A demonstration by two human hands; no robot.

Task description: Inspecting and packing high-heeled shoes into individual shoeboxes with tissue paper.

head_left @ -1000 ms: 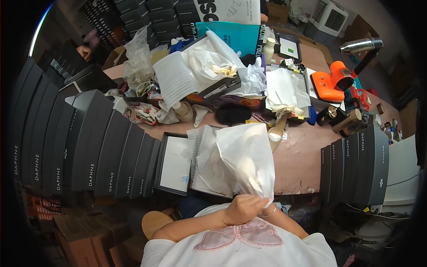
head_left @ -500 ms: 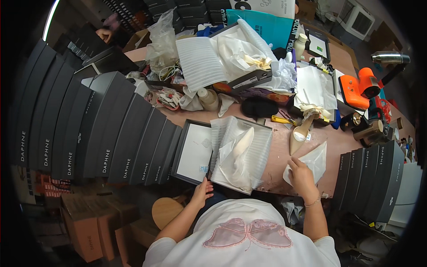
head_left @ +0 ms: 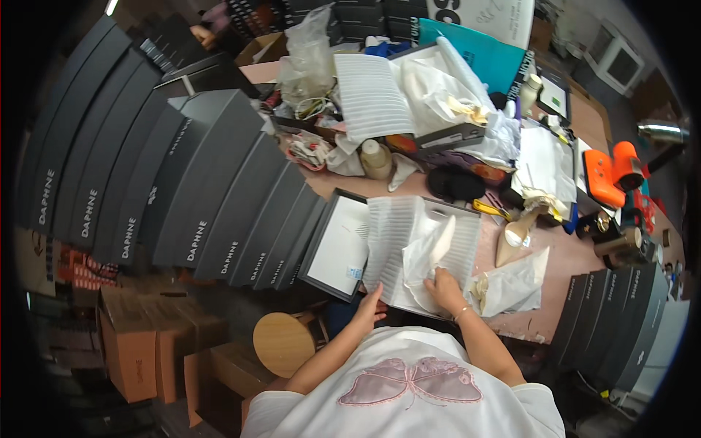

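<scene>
In front of me an open shoe box point(head_left: 467, 219) holds a pale shoe point(head_left: 442, 239), partly wrapped in white tissue paper point(head_left: 415, 264), with ribbed foam sheet point(head_left: 387, 226) around it. My right hand point(head_left: 447, 293) reaches into the box's near side, its fingers closed on the tissue paper by the shoe. My left hand point(head_left: 367, 312) is at the box's near left corner, fingers apart and touching its edge. Next to that hand lies the dark-rimmed box lid point(head_left: 337, 244), white inside up. Right of the box, a tissue-wrapped bundle point(head_left: 512, 283) lies on the table below a beige pointed shoe point(head_left: 509, 244).
Black shoe boxes point(head_left: 212, 182) stand in a long row on the left, more boxes point(head_left: 621, 314) on the right. Behind are another open shoe box point(head_left: 456, 137), a bottle point(head_left: 375, 159), a yellow cutter point(head_left: 491, 209) and an orange device point(head_left: 602, 177). A stool point(head_left: 283, 344) stands below left.
My right hand has moved left from the tissue on the table to the tissue in the box. The tissue bundle on the right now lies folded over. My left hand stays by the box corner.
</scene>
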